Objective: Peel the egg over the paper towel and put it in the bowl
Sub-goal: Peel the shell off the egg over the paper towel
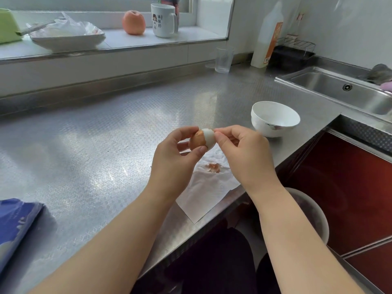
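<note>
My left hand (176,154) grips a boiled egg (202,140) between thumb and fingers, above the white paper towel (209,187). The egg's right half shows bare white; its left half still carries brown shell. My right hand (239,149) has curled fingers, and its fingertips pinch at the egg's peeled top edge. Several brown shell bits (213,167) lie on the towel under the hands. The white bowl (275,118) stands to the upper right of the hands, with nothing inside.
The steel counter (95,145) ends just below the towel. A sink (347,92) lies at the far right, a clear glass (223,59) behind. On the sill sit a plate with a plastic bag (67,37), an apple (133,22) and a mug (164,20). A blue packet (17,225) lies at left.
</note>
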Demonstrator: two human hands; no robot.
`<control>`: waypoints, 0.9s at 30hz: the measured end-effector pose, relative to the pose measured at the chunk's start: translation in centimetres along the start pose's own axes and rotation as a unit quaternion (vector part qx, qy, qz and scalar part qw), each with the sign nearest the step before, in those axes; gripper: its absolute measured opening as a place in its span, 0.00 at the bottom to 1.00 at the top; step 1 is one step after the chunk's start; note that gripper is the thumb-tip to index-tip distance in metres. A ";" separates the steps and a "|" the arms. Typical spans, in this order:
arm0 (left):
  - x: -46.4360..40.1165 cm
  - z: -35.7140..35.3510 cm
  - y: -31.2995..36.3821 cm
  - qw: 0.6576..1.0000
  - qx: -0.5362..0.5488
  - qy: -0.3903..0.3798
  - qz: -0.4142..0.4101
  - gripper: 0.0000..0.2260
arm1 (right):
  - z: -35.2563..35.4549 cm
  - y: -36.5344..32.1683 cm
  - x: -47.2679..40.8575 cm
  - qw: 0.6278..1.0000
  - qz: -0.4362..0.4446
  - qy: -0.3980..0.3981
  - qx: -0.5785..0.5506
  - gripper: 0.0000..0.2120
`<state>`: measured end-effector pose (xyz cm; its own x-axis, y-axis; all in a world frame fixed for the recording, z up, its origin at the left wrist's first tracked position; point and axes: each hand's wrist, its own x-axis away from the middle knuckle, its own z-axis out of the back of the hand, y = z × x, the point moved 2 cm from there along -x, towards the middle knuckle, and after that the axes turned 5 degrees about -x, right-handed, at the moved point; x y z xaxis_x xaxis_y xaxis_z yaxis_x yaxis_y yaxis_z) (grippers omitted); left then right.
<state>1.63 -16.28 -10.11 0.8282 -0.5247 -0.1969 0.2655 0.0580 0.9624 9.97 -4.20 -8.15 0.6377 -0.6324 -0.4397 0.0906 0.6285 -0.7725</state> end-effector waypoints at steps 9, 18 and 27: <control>0.0 0.1 0.1 1.000 0.004 0.002 0.000 0.17 | -1.6 -0.2 0.4 0.979 0.117 0.102 0.131 0.08; -0.2 0.2 -0.2 0.999 0.026 0.000 0.027 0.16 | -1.8 0.5 -0.1 0.995 -0.076 0.023 -0.054 0.08; -0.4 0.4 -0.4 0.994 0.078 0.027 0.069 0.12 | 0.0 1.4 0.8 0.988 -0.129 -0.060 -0.053 0.03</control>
<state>1.00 -16.48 -10.38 0.8782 -0.4736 -0.0671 0.0715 -0.0088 0.9974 10.61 -3.82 -9.55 0.6905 -0.7034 -0.1686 0.1864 0.3982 -0.8982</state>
